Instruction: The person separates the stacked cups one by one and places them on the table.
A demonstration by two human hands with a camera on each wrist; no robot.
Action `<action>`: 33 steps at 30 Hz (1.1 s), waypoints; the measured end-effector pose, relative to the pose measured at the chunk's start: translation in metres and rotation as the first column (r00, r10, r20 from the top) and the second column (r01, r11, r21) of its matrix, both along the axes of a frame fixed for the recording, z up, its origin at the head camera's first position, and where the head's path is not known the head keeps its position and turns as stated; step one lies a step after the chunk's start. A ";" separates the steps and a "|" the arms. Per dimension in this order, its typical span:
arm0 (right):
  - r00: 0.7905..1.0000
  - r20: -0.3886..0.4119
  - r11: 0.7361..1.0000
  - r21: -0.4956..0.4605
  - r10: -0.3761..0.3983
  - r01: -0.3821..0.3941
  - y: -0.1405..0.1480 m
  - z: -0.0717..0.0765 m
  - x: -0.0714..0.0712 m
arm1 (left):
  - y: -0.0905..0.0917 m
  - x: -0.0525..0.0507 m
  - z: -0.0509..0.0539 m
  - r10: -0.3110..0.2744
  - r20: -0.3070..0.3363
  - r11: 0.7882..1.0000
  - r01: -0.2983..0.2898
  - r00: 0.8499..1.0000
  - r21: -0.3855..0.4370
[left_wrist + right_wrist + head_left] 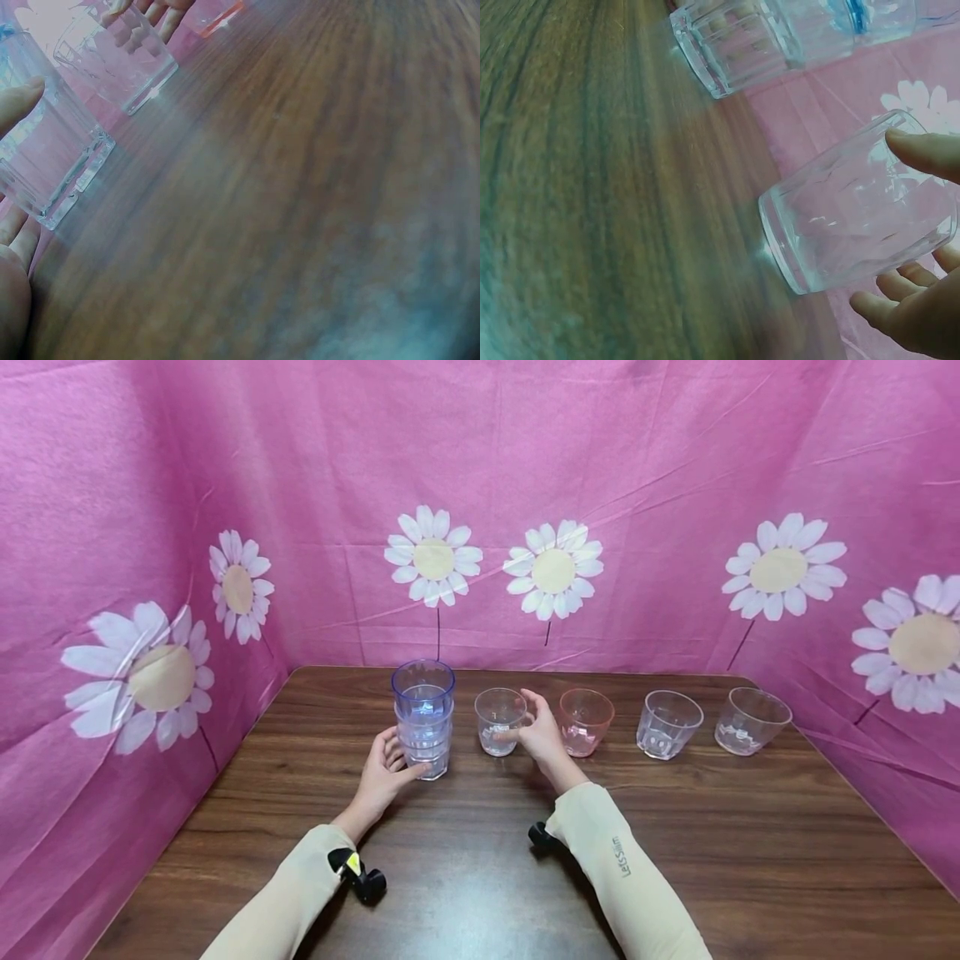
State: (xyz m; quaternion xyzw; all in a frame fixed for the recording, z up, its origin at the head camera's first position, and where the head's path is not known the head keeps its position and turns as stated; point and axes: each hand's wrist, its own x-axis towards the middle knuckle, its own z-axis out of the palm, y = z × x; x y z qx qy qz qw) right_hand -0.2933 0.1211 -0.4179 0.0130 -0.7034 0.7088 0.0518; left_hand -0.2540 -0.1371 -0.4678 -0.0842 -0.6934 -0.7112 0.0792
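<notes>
A tall stack of clear cups (427,742), topped by a blue-tinted cup (423,679), stands upright on the left part of the table. My left hand (382,774) holds the stack low down, thumb in front and fingers round its left side. Right of the stack, a clear cup (495,706) stands on the table. My right hand (542,735) holds this cup from the right; its thumb lies across the front and the fingers reach behind. In the right wrist view the thumb lies over the clear cup (847,217) near its rim.
A pink-tinted cup (587,722) stands just right of my right hand. Farther right are a faceted clear cup (670,722) and another clear cup (752,720). All rest on the brown wooden table (465,877). A pink cloth (480,460) with daisies hangs behind and at both sides.
</notes>
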 end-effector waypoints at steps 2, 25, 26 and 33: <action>1.000 -0.027 1.000 0.001 -0.001 0.001 0.000 0.001 0.001 | 0.000 0.000 0.000 0.000 0.001 1.000 0.000 1.000 -0.003; 0.966 -0.260 1.000 -0.024 0.011 -0.018 -0.020 0.050 0.015 | -0.001 -0.001 -0.002 -0.005 0.002 1.000 0.005 1.000 0.006; 0.964 -0.265 0.999 -0.033 0.024 -0.034 -0.022 0.053 0.016 | -0.001 -0.001 -0.002 -0.005 0.001 1.000 0.005 1.000 0.006; 0.948 -0.292 0.989 -0.040 0.126 -0.144 -0.041 0.065 0.022 | 0.000 -0.001 -0.002 -0.004 -0.001 1.000 0.004 1.000 0.001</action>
